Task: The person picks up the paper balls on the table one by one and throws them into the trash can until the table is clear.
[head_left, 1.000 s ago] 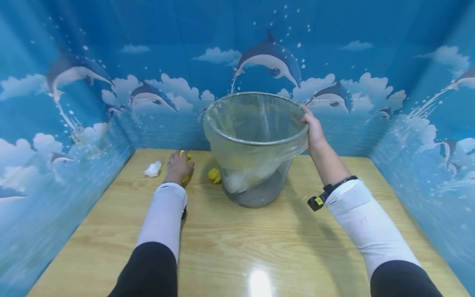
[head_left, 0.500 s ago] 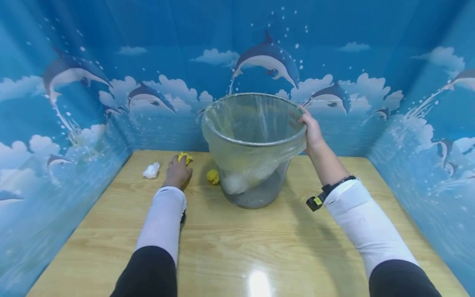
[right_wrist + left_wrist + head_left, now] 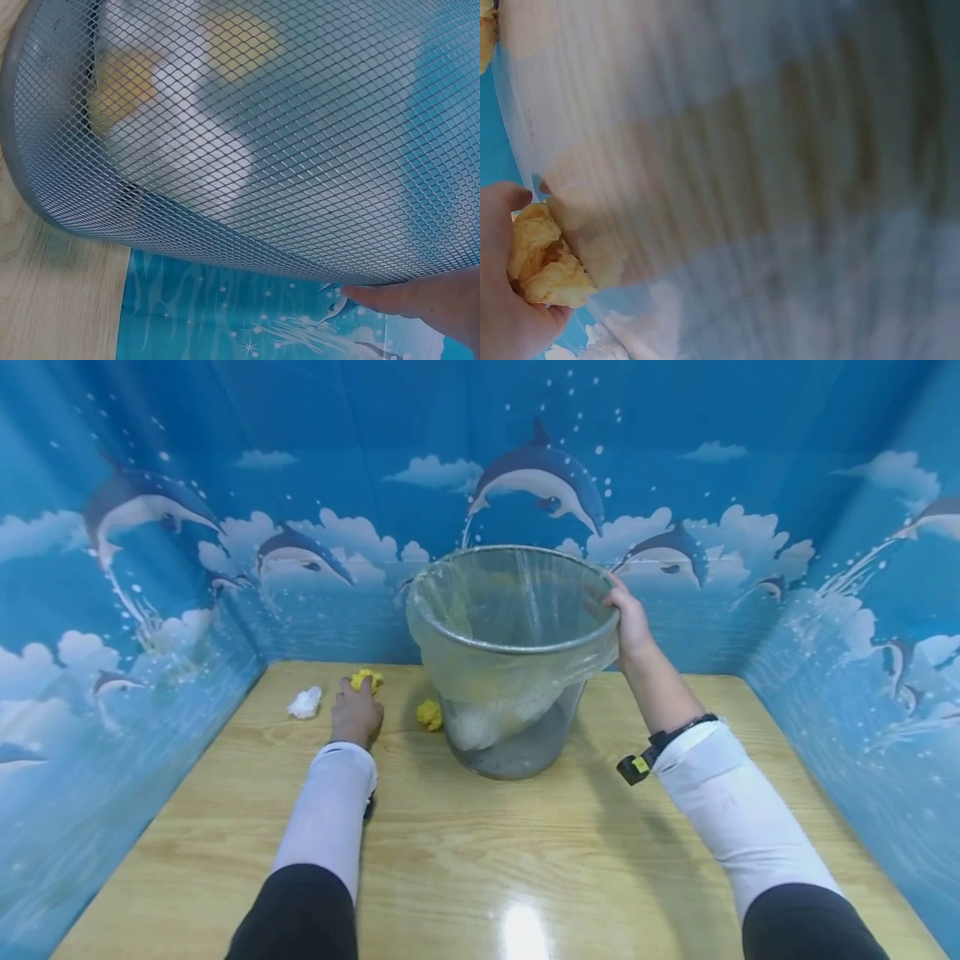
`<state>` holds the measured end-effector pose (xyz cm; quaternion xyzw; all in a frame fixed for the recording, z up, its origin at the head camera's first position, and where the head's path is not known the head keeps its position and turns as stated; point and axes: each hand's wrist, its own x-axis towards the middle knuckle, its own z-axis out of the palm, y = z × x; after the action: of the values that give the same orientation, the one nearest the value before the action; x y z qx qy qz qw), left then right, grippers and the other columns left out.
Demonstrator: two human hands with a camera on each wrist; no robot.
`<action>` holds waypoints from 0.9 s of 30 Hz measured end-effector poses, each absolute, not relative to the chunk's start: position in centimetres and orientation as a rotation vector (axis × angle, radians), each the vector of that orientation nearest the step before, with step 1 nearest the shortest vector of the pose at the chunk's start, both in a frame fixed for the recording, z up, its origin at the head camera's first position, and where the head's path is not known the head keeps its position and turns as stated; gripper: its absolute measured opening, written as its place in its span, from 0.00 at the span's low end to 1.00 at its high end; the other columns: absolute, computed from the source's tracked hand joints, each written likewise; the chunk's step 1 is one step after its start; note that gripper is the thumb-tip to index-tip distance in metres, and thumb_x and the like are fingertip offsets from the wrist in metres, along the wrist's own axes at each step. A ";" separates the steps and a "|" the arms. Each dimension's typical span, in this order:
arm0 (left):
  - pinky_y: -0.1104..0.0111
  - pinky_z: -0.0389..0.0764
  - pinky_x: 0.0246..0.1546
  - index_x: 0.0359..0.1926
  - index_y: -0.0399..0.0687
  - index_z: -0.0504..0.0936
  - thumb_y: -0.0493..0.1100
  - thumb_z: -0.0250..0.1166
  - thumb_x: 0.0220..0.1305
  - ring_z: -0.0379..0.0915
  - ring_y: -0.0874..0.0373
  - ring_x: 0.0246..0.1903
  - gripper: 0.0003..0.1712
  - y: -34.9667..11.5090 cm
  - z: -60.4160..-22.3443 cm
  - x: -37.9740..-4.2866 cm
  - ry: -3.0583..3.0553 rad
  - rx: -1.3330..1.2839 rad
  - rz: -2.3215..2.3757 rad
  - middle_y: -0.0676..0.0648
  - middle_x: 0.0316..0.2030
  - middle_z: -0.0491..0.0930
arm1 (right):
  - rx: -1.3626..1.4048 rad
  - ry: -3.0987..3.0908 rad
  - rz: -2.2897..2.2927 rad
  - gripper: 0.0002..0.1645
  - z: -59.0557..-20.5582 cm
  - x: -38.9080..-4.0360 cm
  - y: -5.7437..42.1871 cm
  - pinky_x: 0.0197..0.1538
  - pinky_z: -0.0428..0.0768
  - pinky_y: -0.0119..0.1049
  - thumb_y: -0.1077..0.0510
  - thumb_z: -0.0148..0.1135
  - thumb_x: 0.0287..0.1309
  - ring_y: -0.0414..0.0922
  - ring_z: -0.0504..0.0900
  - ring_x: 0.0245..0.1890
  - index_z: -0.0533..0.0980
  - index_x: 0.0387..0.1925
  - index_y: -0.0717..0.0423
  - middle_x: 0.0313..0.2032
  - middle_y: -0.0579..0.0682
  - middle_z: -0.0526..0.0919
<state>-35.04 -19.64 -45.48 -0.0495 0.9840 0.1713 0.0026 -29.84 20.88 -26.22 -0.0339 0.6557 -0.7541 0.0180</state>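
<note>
My left hand (image 3: 356, 714) reaches to the back left of the table. Its fingers and thumb hold a crumpled yellow paper ball (image 3: 547, 259), which shows just past the fingertips in the head view. To its left lies a crumpled white paper (image 3: 305, 702). Another yellow paper ball (image 3: 430, 715) lies between this hand and the bin. My right hand (image 3: 632, 620) grips the rim of the grey mesh wastebasket (image 3: 517, 752) on its right side. A pale translucent bag (image 3: 480, 681) lines the wastebasket and folds over its rim. Some right fingers are hidden behind the liner.
Through the mesh in the right wrist view, blurred yellow shapes (image 3: 240, 41) and a white shape (image 3: 202, 150) show. The wooden table (image 3: 465, 860) ends at blue dolphin-print curtains (image 3: 360, 485) at the back and both sides.
My left hand has drawn slightly left and nearer, and yellow paper now shows only beyond its fingertips, no longer beside the palm. My right hand keeps its grip on the wastebasket's rim.
</note>
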 end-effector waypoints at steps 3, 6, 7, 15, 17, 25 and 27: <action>0.42 0.71 0.51 0.73 0.46 0.52 0.43 0.48 0.67 0.62 0.28 0.56 0.34 -19.7 -45.6 -35.1 3.072 -0.153 0.559 0.24 0.64 0.49 | -0.124 2.022 -2.344 0.43 -26.2 -29.9 20.8 0.67 0.62 0.41 0.58 0.31 0.60 0.51 0.50 0.75 0.39 0.77 0.39 0.77 0.46 0.41; 0.42 0.72 0.51 0.73 0.48 0.53 0.43 0.47 0.68 0.64 0.29 0.54 0.33 -19.8 -45.6 -35.1 3.050 -0.154 0.579 0.24 0.62 0.53 | -0.113 2.038 -2.332 0.43 -26.1 -29.9 20.8 0.64 0.64 0.39 0.57 0.31 0.60 0.52 0.52 0.74 0.39 0.77 0.38 0.77 0.45 0.40; 0.42 0.72 0.51 0.73 0.48 0.52 0.43 0.46 0.69 0.65 0.29 0.54 0.33 -19.8 -45.6 -35.1 3.045 -0.151 0.583 0.24 0.61 0.54 | -0.103 2.048 -2.325 0.43 -26.1 -29.8 20.8 0.62 0.65 0.38 0.57 0.31 0.60 0.52 0.53 0.73 0.39 0.77 0.38 0.77 0.45 0.39; 0.40 0.70 0.54 0.73 0.48 0.52 0.43 0.46 0.70 0.65 0.29 0.57 0.33 -19.9 -45.1 -35.0 3.040 -0.146 0.604 0.25 0.61 0.60 | -0.132 2.015 -2.353 0.43 -26.2 -29.8 20.8 0.71 0.58 0.44 0.58 0.30 0.60 0.51 0.49 0.75 0.38 0.77 0.40 0.77 0.46 0.42; 0.40 0.70 0.55 0.73 0.48 0.53 0.43 0.46 0.70 0.65 0.29 0.57 0.32 -19.9 -45.0 -34.9 3.048 -0.137 0.602 0.25 0.61 0.63 | -0.144 2.010 -2.362 0.44 -26.3 -29.9 20.7 0.73 0.56 0.46 0.59 0.30 0.59 0.51 0.48 0.76 0.38 0.77 0.41 0.77 0.47 0.44; 0.42 0.74 0.50 0.70 0.41 0.59 0.45 0.46 0.71 0.72 0.30 0.52 0.29 -20.1 -44.3 -35.0 3.136 -0.074 0.590 0.26 0.54 0.73 | -0.172 2.004 -2.370 0.44 -26.4 -30.0 20.7 0.74 0.53 0.47 0.60 0.30 0.58 0.51 0.48 0.76 0.39 0.77 0.41 0.76 0.49 0.45; 0.43 0.75 0.48 0.67 0.39 0.61 0.45 0.45 0.73 0.74 0.31 0.50 0.27 -20.1 -44.0 -35.0 3.153 -0.058 0.593 0.27 0.53 0.74 | -0.160 2.013 -2.363 0.44 -26.3 -29.9 20.7 0.73 0.54 0.46 0.60 0.30 0.58 0.51 0.48 0.76 0.39 0.77 0.41 0.76 0.48 0.45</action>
<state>-35.02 -20.13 -44.00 -0.0182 0.9820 0.1849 -0.0336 -29.94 20.74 -26.31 -0.0514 0.6476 -0.7601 0.0165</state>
